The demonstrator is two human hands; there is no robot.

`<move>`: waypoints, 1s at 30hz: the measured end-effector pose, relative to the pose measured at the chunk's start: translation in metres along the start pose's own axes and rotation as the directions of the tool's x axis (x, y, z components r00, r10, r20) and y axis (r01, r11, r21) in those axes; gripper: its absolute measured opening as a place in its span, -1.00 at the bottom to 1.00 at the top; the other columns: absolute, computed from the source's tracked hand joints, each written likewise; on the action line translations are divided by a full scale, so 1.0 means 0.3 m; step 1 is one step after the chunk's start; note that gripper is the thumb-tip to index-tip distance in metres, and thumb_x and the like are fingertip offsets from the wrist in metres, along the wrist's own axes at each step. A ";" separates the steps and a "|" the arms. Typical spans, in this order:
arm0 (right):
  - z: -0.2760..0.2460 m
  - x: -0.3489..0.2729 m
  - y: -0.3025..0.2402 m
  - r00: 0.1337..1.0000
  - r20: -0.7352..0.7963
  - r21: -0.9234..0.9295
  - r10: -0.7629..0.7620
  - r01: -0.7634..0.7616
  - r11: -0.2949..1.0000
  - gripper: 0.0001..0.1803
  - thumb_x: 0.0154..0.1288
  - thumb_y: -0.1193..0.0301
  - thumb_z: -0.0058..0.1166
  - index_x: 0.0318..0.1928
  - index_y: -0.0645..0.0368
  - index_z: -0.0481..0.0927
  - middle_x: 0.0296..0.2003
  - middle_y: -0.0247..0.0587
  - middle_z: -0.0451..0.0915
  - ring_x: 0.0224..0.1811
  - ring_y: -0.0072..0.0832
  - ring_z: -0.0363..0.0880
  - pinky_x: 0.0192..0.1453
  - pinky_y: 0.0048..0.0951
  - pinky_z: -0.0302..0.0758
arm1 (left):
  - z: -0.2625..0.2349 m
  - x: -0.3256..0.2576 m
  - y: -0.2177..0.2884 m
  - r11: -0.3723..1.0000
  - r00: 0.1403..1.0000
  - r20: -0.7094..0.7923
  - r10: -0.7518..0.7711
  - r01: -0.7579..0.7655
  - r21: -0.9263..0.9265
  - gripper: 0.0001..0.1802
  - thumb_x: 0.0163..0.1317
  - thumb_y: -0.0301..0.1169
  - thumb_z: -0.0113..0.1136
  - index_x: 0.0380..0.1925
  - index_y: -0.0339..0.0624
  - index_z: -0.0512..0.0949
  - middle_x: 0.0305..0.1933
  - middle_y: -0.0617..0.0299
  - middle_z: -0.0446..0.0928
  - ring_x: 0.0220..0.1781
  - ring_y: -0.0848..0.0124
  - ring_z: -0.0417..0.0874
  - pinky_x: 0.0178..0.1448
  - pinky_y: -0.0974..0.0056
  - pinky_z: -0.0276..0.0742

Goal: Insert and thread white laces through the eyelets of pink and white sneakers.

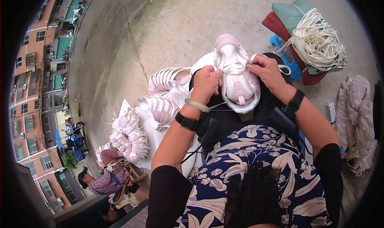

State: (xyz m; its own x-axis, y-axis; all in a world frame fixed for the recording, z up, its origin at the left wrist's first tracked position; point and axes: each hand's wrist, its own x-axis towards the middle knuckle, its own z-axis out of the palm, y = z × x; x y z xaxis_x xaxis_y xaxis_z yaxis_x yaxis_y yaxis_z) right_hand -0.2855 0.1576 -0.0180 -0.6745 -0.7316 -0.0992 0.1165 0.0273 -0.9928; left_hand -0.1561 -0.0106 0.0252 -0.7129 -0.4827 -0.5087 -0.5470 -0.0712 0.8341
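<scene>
Subject works seated outdoors on rough grey concrete (pixel 168 24), a shoe (pixel 238 74) resting on the lap over dark cloth. The shoe is pale pink with a white mesh upper, a smooth pink tongue panel and a thick rounded white sole; toe points away from the wearer.

Left hand (pixel 206 84): fingers curled tight, pinching a flat white lace (pixel 234 69) at the left side of the shoe's upper. A pale bangle and a black strap sit on that wrist.

Right hand (pixel 269 71): fingers closed on the same lace at the right side, with a loop of it standing out past the knuckles. Black strap on that wrist. The lace runs taut across the upper between the two hands.

To the left of the lap, a heap of shoes (pixel 160 96) of the same pink-and-white kind, ribbed in look, spills over a white sack (pixel 148 128); they lie touching one another.

Upper right: a thick bundle of laces (pixel 318 42), cream, flat and ribbon-like, lies on stacked green and red cushions on a blue stool (pixel 290 62). Far right, a soft quilted pink-white pile (pixel 358 120); its make cannot be told.

Lower left, another person (pixel 102 180) in a striped top sits on a wooden chair. Brick-red buildings (pixel 36 108) curve along the left rim.
</scene>
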 end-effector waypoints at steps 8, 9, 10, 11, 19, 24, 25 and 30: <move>-0.009 -0.028 0.007 0.989 -0.079 0.302 0.124 -0.095 0.949 -0.91 0.21 0.52 0.15 -0.32 0.31 0.61 -0.47 -0.52 0.50 -0.44 -0.80 0.31 -0.36 -0.72 0.28 | 0.012 -0.047 -0.016 0.964 0.959 -0.163 0.233 -0.250 -0.089 -0.78 0.31 -0.36 0.07 -0.49 -0.22 0.44 -0.63 0.33 0.44 -0.74 0.66 0.32 -0.67 0.55 0.26; -0.007 -0.034 0.002 0.989 -0.079 0.302 0.126 -0.097 0.949 -0.91 0.21 0.52 0.15 -0.32 0.31 0.61 -0.47 -0.52 0.50 -0.44 -0.80 0.31 -0.36 -0.72 0.28 | 0.014 -0.054 -0.028 0.965 0.959 -0.162 0.232 -0.248 -0.090 -0.78 0.31 -0.36 0.07 -0.49 -0.22 0.44 -0.63 0.33 0.44 -0.74 0.66 0.32 -0.67 0.55 0.26; -0.001 -0.038 -0.004 0.990 -0.086 0.293 0.115 -0.085 0.952 -0.90 0.21 0.51 0.15 -0.31 0.32 0.61 -0.47 -0.53 0.50 -0.44 -0.80 0.31 -0.37 -0.73 0.28 | 0.016 -0.060 -0.040 0.958 0.948 -0.184 0.260 -0.277 -0.072 -0.79 0.31 -0.36 0.08 -0.49 -0.22 0.46 -0.63 0.33 0.44 -0.74 0.67 0.32 -0.67 0.55 0.26; 0.005 -0.040 -0.008 0.990 -0.091 0.284 0.103 -0.073 0.956 -0.89 0.22 0.51 0.15 -0.30 0.32 0.61 -0.48 -0.53 0.49 -0.44 -0.81 0.31 -0.38 -0.73 0.28 | 0.019 -0.067 -0.048 0.951 0.935 -0.206 0.288 -0.305 -0.053 -0.79 0.31 -0.37 0.09 -0.48 -0.22 0.47 -0.63 0.33 0.43 -0.74 0.67 0.31 -0.66 0.55 0.26; 0.033 -0.045 0.022 0.990 -0.141 0.200 0.025 0.004 0.980 -0.89 0.22 0.50 0.15 -0.31 0.31 0.61 -0.49 -0.52 0.47 -0.43 -0.81 0.31 -0.37 -0.73 0.30 | 0.054 -0.119 -0.057 0.892 0.960 -0.205 0.193 -0.258 -0.370 -0.80 0.31 -0.40 0.08 -0.47 -0.26 0.46 -0.57 0.27 0.49 -0.70 0.65 0.38 -0.59 0.53 0.33; 0.033 -0.047 0.032 0.987 -0.154 0.225 0.034 0.002 0.974 -0.90 0.22 0.50 0.15 -0.32 0.30 0.61 -0.50 -0.52 0.47 -0.44 -0.80 0.30 -0.37 -0.72 0.31 | 0.035 -0.114 -0.080 0.853 0.954 -0.216 0.206 -0.283 -0.439 -0.83 0.30 -0.42 0.08 -0.43 -0.29 0.48 -0.52 0.24 0.53 -0.69 0.63 0.41 -0.54 0.52 0.39; 0.034 -0.048 0.031 0.987 -0.159 0.172 0.012 0.015 0.985 -0.90 0.22 0.50 0.14 -0.33 0.30 0.60 -0.50 -0.53 0.46 -0.44 -0.81 0.30 -0.37 -0.71 0.30 | 0.030 -0.112 -0.088 0.857 0.967 -0.179 0.181 -0.245 -0.454 -0.86 0.29 -0.43 0.11 -0.39 -0.29 0.49 -0.50 0.22 0.55 -0.68 0.63 0.43 -0.53 0.51 0.44; 0.041 -0.049 0.021 0.987 -0.163 0.121 -0.002 0.022 0.992 -0.92 0.20 0.51 0.15 -0.34 0.29 0.59 -0.52 -0.48 0.47 -0.45 -0.78 0.30 -0.37 -0.69 0.31 | 0.008 -0.123 -0.097 0.907 0.979 -0.136 0.150 -0.191 -0.376 -0.88 0.27 -0.45 0.13 -0.35 -0.30 0.50 -0.48 0.21 0.56 -0.68 0.63 0.44 -0.55 0.51 0.45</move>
State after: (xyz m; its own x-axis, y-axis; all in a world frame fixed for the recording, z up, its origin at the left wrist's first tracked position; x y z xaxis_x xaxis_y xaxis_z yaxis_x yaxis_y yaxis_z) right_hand -0.2660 0.1602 -0.0221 -0.7845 -0.6108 -0.1069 0.1892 -0.0716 -0.9793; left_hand -0.1150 0.0115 0.0191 -0.7206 -0.6021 -0.3439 -0.1947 -0.3003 0.9338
